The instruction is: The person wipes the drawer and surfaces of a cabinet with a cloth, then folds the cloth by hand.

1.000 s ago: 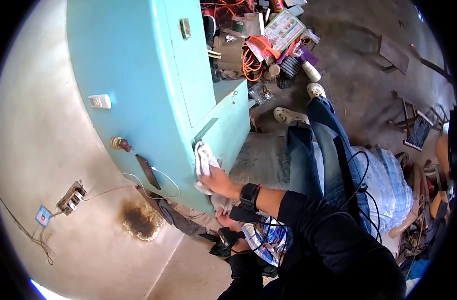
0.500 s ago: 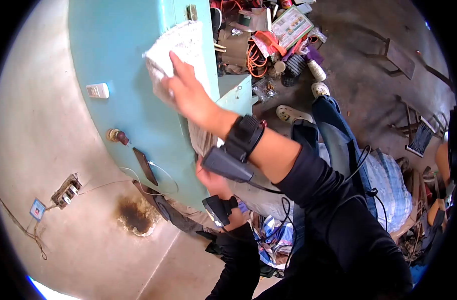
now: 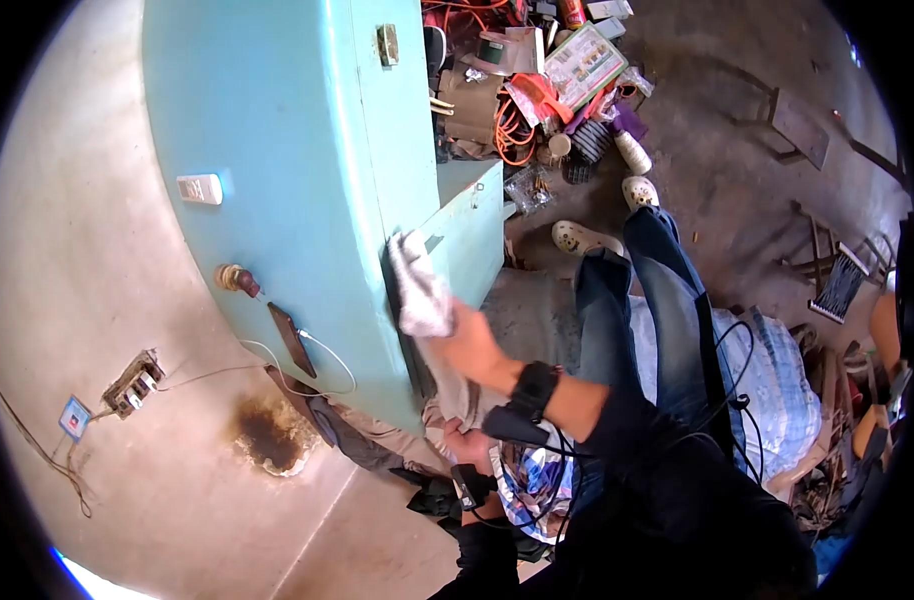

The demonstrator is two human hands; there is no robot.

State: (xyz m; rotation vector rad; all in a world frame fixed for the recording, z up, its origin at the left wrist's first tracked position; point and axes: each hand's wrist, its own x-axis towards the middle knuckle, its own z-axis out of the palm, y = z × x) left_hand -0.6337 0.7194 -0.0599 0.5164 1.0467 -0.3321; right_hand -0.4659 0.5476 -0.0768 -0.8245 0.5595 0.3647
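Observation:
A white cloth (image 3: 419,290) is bunched in my right hand (image 3: 474,352), whose fingers are closed on it. Its upper end lies against the edge of the pale turquoise cabinet (image 3: 267,130), close to the lowered panel (image 3: 469,225). From there the fabric hangs down towards my left hand (image 3: 467,440). That hand is lower, by the cabinet's bottom corner, with its fingers curled at the cloth's lower end and partly hidden. Both wrists carry black strapped devices with cables.
Tools, an orange cable (image 3: 514,130) and boxes crowd the cabinet's open side. A phone (image 3: 292,340) on a charging cord and a white switch box (image 3: 199,189) are on its turquoise face. A patterned sack (image 3: 767,385) lies beside my legs; a stool (image 3: 799,125) stands beyond.
My right hand has drawn the cloth down and off the cabinet's upper face to its lower edge. The cloth is now more bunched. My left hand has moved lower too.

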